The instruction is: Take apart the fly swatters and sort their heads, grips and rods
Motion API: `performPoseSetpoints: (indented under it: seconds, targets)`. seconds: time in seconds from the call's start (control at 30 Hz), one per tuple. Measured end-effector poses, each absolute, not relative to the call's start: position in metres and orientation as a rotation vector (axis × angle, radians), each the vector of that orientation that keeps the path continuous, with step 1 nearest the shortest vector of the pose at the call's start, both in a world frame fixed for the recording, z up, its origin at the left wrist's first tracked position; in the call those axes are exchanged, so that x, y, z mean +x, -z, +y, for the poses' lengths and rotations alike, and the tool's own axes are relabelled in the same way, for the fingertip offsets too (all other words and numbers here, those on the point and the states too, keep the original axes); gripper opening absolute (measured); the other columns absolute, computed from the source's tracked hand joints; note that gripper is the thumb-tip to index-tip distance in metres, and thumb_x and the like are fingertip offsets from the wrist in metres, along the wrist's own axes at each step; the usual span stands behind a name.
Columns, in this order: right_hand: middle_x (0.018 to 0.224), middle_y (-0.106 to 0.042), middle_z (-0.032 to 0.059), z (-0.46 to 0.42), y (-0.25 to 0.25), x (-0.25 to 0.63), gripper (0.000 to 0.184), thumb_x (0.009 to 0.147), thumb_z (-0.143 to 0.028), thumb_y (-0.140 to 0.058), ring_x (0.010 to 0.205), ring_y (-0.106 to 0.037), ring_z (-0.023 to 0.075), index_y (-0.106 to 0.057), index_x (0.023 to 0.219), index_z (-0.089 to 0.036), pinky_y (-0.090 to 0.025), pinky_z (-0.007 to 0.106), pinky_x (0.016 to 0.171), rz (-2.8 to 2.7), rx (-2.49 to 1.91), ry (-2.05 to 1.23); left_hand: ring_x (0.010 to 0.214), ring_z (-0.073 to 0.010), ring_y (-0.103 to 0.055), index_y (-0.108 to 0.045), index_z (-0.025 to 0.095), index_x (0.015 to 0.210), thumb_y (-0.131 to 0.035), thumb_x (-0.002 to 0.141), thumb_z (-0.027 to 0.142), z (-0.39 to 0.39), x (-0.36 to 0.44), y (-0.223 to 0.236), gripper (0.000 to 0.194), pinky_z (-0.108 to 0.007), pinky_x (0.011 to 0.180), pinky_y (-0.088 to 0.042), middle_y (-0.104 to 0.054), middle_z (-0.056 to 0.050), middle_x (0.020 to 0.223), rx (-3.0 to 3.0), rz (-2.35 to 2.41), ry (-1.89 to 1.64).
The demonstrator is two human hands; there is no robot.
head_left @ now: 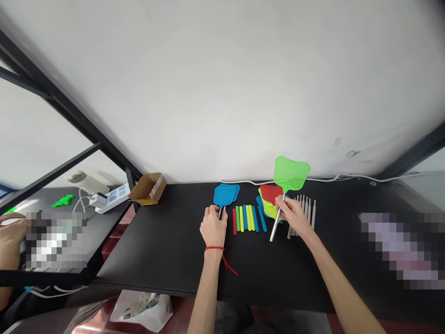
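A green fly swatter point(291, 172) with a shiny metal rod is raised off the table, its rod gripped by my right hand point(291, 211). My left hand point(213, 226) has its fingers closed around the metal stem of a blue fly swatter point(223, 195); a second blue head shows partly beneath that one. Between my hands lies a row of coloured handle sleeves point(246, 218) in red, green, yellow and blue. Just behind my right hand, a red swatter head point(270, 192) overlaps yellow and blue ones. Several metal rods point(309, 213) lie side by side to the right, partly covered by my hand.
An open cardboard box point(148, 188) stands at the black table's point(156, 250) back left. Beyond the black frame are a power strip point(116, 197) and a person's hand point(12, 236). A white cable point(250, 182) runs along the wall. Below sits a white bin point(142, 311).
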State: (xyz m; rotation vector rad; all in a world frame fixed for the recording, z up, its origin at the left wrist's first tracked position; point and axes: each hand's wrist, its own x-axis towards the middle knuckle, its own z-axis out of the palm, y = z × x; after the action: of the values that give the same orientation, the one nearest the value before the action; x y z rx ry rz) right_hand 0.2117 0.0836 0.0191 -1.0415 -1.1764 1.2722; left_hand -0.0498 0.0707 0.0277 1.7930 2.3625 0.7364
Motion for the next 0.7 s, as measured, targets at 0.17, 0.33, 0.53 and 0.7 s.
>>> performPoseSetpoints:
  seconds: [0.17,0.33,0.53,0.7]
  targets:
    - [0.054,-0.025,-0.0081,0.083,-0.019,0.211,0.047,0.091,-0.06,-0.063,0.044,-0.021,0.0074,-0.052,0.069,-0.02,-0.015,0.025,0.042,-1.191,-1.039,-1.261,0.078,-0.0199,-0.064,-0.063,0.021,0.089,-0.062,0.09,0.042,0.073,-0.056,-0.024,0.021,-0.026,0.057,-0.032,-0.065,-0.006,0.098,1.701,2.325,-0.627]
    - [0.054,-0.027,-0.0078,0.083,-0.022,0.21,0.047,0.09,-0.061,-0.063,0.044,-0.022,0.0077,-0.053,0.07,-0.02,-0.015,0.026,0.043,-1.223,-1.031,-1.237,0.077,-0.0189,-0.063,-0.063,0.022,0.083,-0.061,0.09,0.038,0.071,-0.062,-0.025,0.017,-0.026,0.057,-0.031,-0.066,-0.004,0.093,1.714,2.302,-0.64]
    - [0.055,-0.03,-0.0069,0.081,-0.028,0.205,0.049,0.091,-0.063,-0.059,0.045,-0.023,0.0079,-0.052,0.069,-0.02,-0.018,0.026,0.042,-1.254,-1.033,-1.224,0.078,-0.0202,-0.063,-0.065,0.023,0.084,-0.059,0.091,0.039,0.066,-0.091,-0.031,0.019,-0.026,0.057,-0.031,-0.067,-0.005,0.095,1.691,2.427,-0.583]
    - [0.056,-0.033,-0.0057,0.08,-0.027,0.2,0.048,0.093,-0.06,-0.058,0.046,-0.027,0.0089,-0.051,0.067,-0.02,-0.021,0.026,0.043,-1.311,-1.043,-1.225,0.079,-0.0213,-0.063,-0.067,0.023,0.088,-0.056,0.094,0.04,0.069,-0.118,-0.036,0.021,-0.027,0.058,-0.032,-0.068,-0.006,0.102,1.681,2.468,-0.507]
